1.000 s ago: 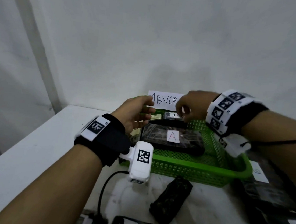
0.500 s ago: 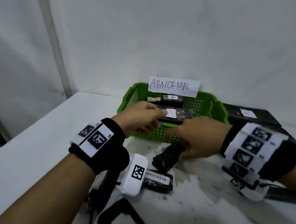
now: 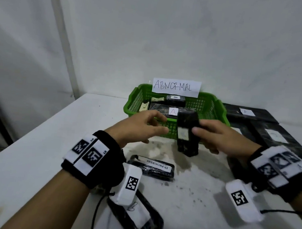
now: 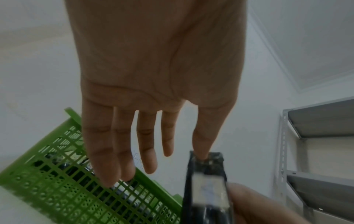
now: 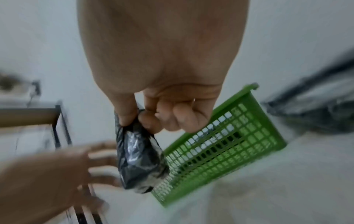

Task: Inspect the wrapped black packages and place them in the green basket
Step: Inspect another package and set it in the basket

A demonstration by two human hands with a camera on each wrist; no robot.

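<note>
My right hand (image 3: 198,131) grips a small wrapped black package (image 3: 187,134) upright in front of the green basket (image 3: 134,103), a pale label facing me. In the right wrist view the thumb and fingers (image 5: 153,121) pinch the top of this package (image 5: 138,159). My left hand (image 3: 156,122) hovers just left of it, fingers straight and spread, holding nothing; the left wrist view shows the fingers (image 4: 118,151) apart, with the package (image 4: 206,189) beside the thumb. The basket (image 4: 57,189) holds several black packages labelled "A" (image 3: 173,111).
An "ABNORMAL" sign (image 3: 176,86) sits on the basket's back rim. A black package marked "IN PROGRESS" (image 3: 152,167) lies on the white table near me, another (image 3: 135,219) at the front edge. Flat black packages (image 3: 267,130) are stacked right of the basket. The wall is close behind.
My right hand has lifted the small black package off the table and stood it upright. Both hands have drawn back from the basket, and the left hand has spread its fingers beside the package.
</note>
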